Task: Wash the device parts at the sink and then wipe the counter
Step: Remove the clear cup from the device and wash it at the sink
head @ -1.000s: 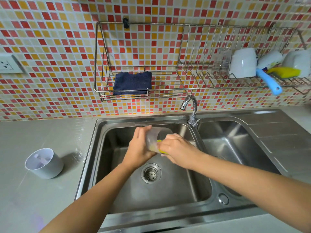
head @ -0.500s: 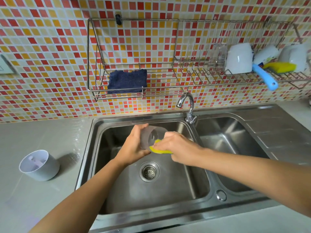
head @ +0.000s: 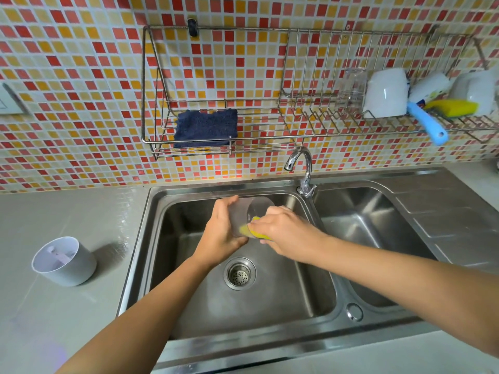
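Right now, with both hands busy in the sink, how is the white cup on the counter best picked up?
Grip the white cup around its round side wall, coming from above and from its sink side. It stands on the counter with the open mouth tilted up and left, and something lies inside, so fingers over the rim seem less sure. Nothing crowds it.
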Demonstrator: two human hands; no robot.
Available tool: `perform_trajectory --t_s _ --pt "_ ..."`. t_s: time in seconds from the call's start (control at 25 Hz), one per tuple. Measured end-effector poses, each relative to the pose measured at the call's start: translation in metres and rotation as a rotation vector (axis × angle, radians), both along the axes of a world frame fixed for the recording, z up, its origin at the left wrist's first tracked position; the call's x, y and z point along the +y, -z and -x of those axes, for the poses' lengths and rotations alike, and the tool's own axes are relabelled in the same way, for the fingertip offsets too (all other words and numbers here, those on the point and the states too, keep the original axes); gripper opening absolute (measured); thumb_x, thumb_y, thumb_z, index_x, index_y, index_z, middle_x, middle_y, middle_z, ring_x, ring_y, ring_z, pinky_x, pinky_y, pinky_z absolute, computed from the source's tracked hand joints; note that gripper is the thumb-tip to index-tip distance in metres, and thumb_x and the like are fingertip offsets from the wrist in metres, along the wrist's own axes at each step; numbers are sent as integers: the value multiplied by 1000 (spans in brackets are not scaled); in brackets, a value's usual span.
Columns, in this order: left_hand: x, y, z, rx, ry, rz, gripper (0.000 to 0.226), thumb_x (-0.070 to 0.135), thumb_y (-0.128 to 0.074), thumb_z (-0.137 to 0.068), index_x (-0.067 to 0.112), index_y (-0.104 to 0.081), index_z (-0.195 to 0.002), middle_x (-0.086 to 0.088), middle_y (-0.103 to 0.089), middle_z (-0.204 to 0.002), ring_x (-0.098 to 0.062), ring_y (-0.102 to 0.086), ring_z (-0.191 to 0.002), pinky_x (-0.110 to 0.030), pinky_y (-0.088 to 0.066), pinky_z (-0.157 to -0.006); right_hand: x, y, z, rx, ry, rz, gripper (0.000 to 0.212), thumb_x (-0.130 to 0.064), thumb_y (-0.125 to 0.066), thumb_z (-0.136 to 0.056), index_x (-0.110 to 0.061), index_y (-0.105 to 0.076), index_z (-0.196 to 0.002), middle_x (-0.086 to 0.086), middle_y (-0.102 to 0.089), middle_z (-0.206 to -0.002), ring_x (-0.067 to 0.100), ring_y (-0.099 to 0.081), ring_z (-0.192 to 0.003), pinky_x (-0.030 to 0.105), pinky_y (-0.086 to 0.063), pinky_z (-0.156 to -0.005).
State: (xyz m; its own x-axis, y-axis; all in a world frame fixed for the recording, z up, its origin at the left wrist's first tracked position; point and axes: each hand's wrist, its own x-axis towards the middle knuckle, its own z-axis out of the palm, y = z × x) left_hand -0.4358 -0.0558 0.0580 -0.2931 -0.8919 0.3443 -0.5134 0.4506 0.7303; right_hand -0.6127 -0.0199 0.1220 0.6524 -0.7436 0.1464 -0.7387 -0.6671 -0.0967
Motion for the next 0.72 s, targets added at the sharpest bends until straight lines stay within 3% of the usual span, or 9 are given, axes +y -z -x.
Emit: perform_trajectory --t_s 0.08,0.2,0.32,0.44,0.52,0.6,0.68,0.72 --pt "-2 -1 0 0 53 26 82 10 -83 -63 2 -36 -130 -1 -38 -123 -3 -40 -111 -2 -32 -94 -4 0 6 133 -64 201 26 -1 -78 -61 -16 -69 -80 -4 -67 -70 22 -55 -64 29 -50 -64" --pt "-7 -11 -10 -30 205 -45 89 16 -83 -64 18 -31 -136 2 -37 -134 -7 -42 -121 -13 -46 -91 -11 -9 18 377 -228 475 14 -13 -69 -77 -23 -65 -69 -10 -58 -65 14 -53 -69 25 -34 -67" --pt "-9 -17 -14 -146 321 -35 98 18 -82 -63 20 -25 -143 9 -34 -139 0 -35 -126 -9 -31 -103 -13 -11 25 485 -340 622 24 -10 -57 -85 -24 -64 -67 -11 -55 -66 13 -50 -72 24 -37 -65" --pt "-4 -14 -7 -164 274 38 88 14 -81 -64 7 -34 -138 3 -39 -131 2 -34 -119 -11 -31 -103 -5 -1 16 310 -176 500 20 -5 -58 -78 -23 -66 -74 -8 -60 -68 16 -47 -74 25 -38 -66" --pt "-2 -8 -7 -116 190 31 86 16 -83 -64 7 -35 -135 3 -38 -130 1 -35 -118 -2 -27 -99 2 6 10 35 -7 62 39 7 -59 -67 -23 -69 -90 -3 -68 -81 18 -48 -72 25 -42 -68" --pt "0 -4 -9 -86 135 10 87 17 -84 -64 8 -34 -135 0 -39 -132 -2 -37 -119 0 -24 -96 10 1 6 -132 109 -198 53 11 -59 -66 -22 -70 -105 -3 -72 -95 13 -44 -73 13 -39 -70" --pt "1 -4 -10 -74 110 0 86 13 -82 -65 5 -33 -135 -5 -39 -133 -5 -37 -118 2 -22 -96 10 -1 6 -62 52 -127 56 13 -58 -63 -19 -69 -107 -4 -71 -97 14 -47 -76 17 -43 -73" --pt "1 -5 -8 -73 107 10 85 11 -81 -65 3 -33 -135 -7 -40 -133 -5 -36 -118 3 -21 -96 10 -1 6 64 6 38 50 10 -59 -62 -18 -69 -102 -4 -71 -92 16 -51 -78 24 -46 -73"
